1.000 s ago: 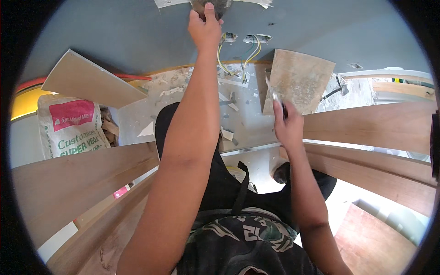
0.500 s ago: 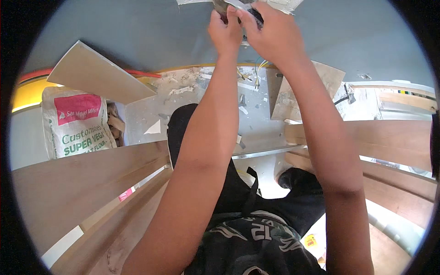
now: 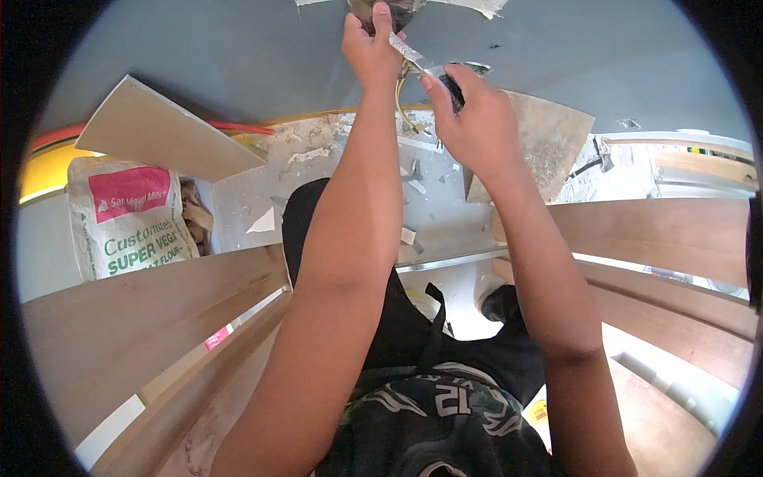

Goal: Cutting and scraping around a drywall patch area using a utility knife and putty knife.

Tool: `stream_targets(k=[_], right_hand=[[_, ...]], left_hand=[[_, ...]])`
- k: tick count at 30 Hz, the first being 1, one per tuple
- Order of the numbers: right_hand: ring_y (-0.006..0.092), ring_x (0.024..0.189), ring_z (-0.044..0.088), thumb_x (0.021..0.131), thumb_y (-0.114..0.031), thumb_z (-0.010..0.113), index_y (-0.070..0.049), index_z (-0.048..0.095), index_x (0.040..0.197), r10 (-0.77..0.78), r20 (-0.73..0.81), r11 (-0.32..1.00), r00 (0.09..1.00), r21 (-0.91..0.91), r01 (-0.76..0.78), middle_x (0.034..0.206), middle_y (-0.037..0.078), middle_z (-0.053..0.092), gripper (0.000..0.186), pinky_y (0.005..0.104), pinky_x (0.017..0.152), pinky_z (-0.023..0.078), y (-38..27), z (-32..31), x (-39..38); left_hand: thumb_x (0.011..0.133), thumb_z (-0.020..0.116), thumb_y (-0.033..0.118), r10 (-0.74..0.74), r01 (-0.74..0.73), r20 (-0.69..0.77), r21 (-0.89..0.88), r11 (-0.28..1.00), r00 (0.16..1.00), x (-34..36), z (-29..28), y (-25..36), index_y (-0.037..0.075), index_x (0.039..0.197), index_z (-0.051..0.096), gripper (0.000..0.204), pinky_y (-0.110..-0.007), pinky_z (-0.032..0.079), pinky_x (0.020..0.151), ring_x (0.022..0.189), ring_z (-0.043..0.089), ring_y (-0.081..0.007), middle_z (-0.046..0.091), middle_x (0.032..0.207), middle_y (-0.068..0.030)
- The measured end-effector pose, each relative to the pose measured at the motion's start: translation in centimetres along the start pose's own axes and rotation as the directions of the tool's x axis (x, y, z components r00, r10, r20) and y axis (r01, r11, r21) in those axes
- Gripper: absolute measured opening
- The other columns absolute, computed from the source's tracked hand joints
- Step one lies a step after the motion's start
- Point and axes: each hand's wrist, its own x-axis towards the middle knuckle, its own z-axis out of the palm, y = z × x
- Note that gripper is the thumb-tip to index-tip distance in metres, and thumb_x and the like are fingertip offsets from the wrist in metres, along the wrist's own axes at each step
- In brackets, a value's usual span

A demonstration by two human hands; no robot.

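Note:
My left hand (image 3: 373, 52) is raised against the grey wall (image 3: 238, 56) at the top, fingers closed on a dark grey-brown piece (image 3: 384, 19) beside torn white edges. Just below and right of it, my right hand (image 3: 465, 119) grips a knife-like tool (image 3: 412, 54) with a silver blade and dark handle; the blade angles up toward the left hand, and whether it touches is unclear. Yellow wires (image 3: 400, 103) hang from a wall cutout partly hidden behind my hands.
A leaning board (image 3: 167, 135) and printed sack (image 3: 127, 230) lie left. A stained board (image 3: 548, 135) and dark hammer-like tool (image 3: 592, 159) lie right, debris (image 3: 314, 151) between. Wooden planks (image 3: 151, 318) flank me; a metal edge (image 3: 449, 258) crosses ahead of my legs.
My right hand rose from beside the stained board to my left hand, then drew slightly down and right with the tool. My left hand stays high at the wall.

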Motion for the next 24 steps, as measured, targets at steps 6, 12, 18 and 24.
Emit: stream_targets(k=[6, 12, 18, 24], right_hand=[[0.0451, 0.080, 0.069, 0.097, -0.040, 0.062, -0.001, 0.066, 0.103, -0.075, -0.084, 0.997, 0.994, -0.024, 0.073, 0.089, 0.025, 0.070, 0.039, 0.0517, 0.069, 0.055, 0.5, 0.3, 1.2], [0.0455, 0.079, 0.068, 0.096, -0.039, 0.062, -0.002, 0.067, 0.100, -0.080, -0.086, 0.996, 0.993, -0.037, 0.077, 0.084, 0.025, 0.069, 0.038, 0.0519, 0.069, 0.054, -0.1, 0.0, 3.0], [0.0483, 0.081, 0.065, 0.098, -0.037, 0.056, 0.001, 0.061, 0.093, -0.106, -0.046, 0.993, 0.993, -0.058, 0.103, 0.083, 0.028, 0.067, 0.038, 0.0541, 0.072, 0.051, -2.7, -1.0, 5.3], [0.0480, 0.081, 0.066, 0.098, -0.036, 0.056, 0.000, 0.062, 0.094, -0.199, -0.092, 0.977, 0.976, -0.096, 0.190, 0.084, 0.028, 0.068, 0.037, 0.0548, 0.073, 0.052, -3.0, 0.1, 7.1]], left_hand=[[0.102, 0.064, 0.033, 0.145, -0.130, -0.038, 0.271, 0.954, 0.989, 0.6, -0.2, -0.2, 0.004, 0.096, 0.062, 0.030, -0.030, 0.046, 0.059, 0.065, 0.054, -0.0111, 0.060, 0.075, -0.0012], [0.102, 0.062, 0.026, 0.201, -0.181, -0.006, 0.408, 0.895, 0.980, 0.5, -0.5, 0.2, -0.001, 0.098, 0.062, 0.028, -0.035, 0.049, 0.066, 0.071, 0.059, -0.0170, 0.065, 0.077, -0.0075], [0.102, 0.058, 0.021, 0.142, -0.140, 0.011, 0.257, 0.956, 0.990, 0.7, -0.4, -0.7, -0.003, 0.109, 0.062, 0.025, -0.034, 0.051, 0.076, 0.083, 0.064, -0.0188, 0.069, 0.091, -0.0115], [0.100, 0.061, 0.027, 0.216, -0.224, 0.083, 0.114, 0.968, 0.973, 1.5, -1.1, -2.0, -0.002, 0.111, 0.061, 0.030, -0.034, 0.052, 0.078, 0.085, 0.064, -0.0185, 0.070, 0.094, -0.0105]])
